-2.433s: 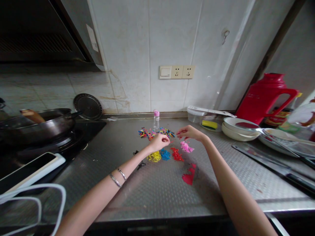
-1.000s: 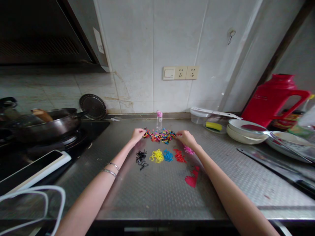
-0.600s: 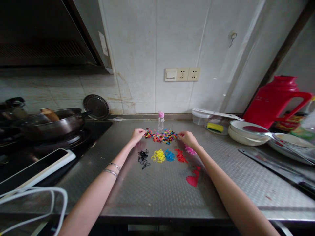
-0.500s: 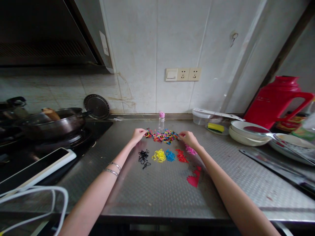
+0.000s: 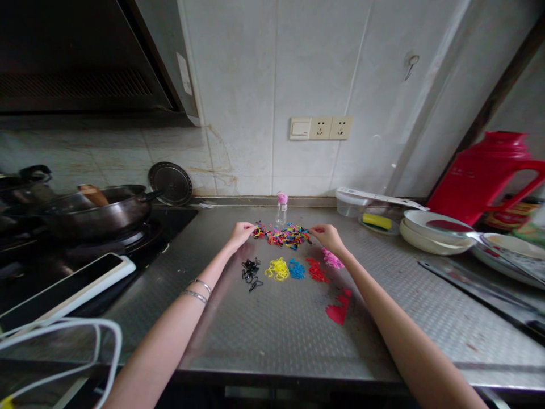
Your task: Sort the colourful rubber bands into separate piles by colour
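Observation:
A mixed pile of small coloured rubber bands [image 5: 283, 234] lies on the metal counter. At its left edge is my left hand [image 5: 242, 232], the fingers pinched together. My right hand [image 5: 326, 236] is pinched in the same way at the right edge. What either pinch holds is too small to make out. Closer to me lie sorted heaps: black bands [image 5: 251, 271], yellow bands [image 5: 277, 269], blue bands [image 5: 297, 269], red bands [image 5: 316, 270] and pink bands [image 5: 332, 258], the last beside my right wrist. Behind the mixed pile stands a small clear bottle with a pink top [image 5: 281, 209].
A torn red piece [image 5: 338, 307] lies near my right forearm. On the right are a knife [image 5: 477, 295], bowls [image 5: 438, 233], a yellow sponge [image 5: 377, 221] and a red thermos [image 5: 481, 176]. To the left are a pan [image 5: 97, 213] on the stove and a white cable [image 5: 114, 341].
The view has shifted slightly, so everything sits a little further right. Both hands stay pinched at the two edges of the mixed pile, with hardly any visible movement.

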